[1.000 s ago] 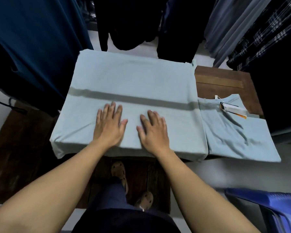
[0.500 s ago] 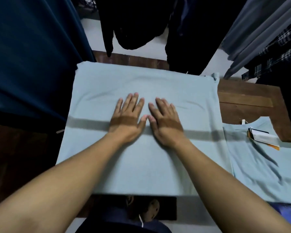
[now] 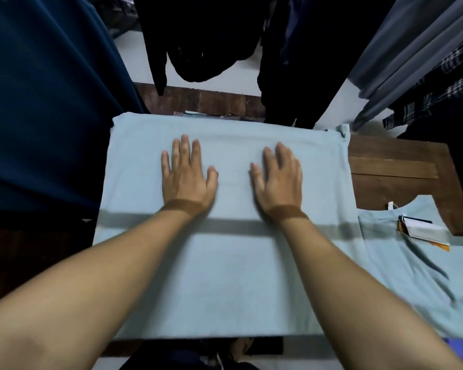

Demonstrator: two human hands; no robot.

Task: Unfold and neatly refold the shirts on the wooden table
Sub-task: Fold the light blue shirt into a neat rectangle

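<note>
Fingers [image 3: 184,149] straight and slightly spread, pressing flat on the pale blue shirt [image 3: 225,284].
Covering most of the wooden surface [image 3: 393,166], lying just beside a smaller tagged shirt [image 3: 412,279], bearing left hand [image 3: 186,180] and right hand [image 3: 277,182] palms-down, apart.

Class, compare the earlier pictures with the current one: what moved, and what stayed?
The left hand and right hand slid flat across the large shirt, from its near edge toward its far edge, then spread apart. Neither took hold of anything. The large shirt stays spread on the wooden table, the tagged shirt beside it.
</note>
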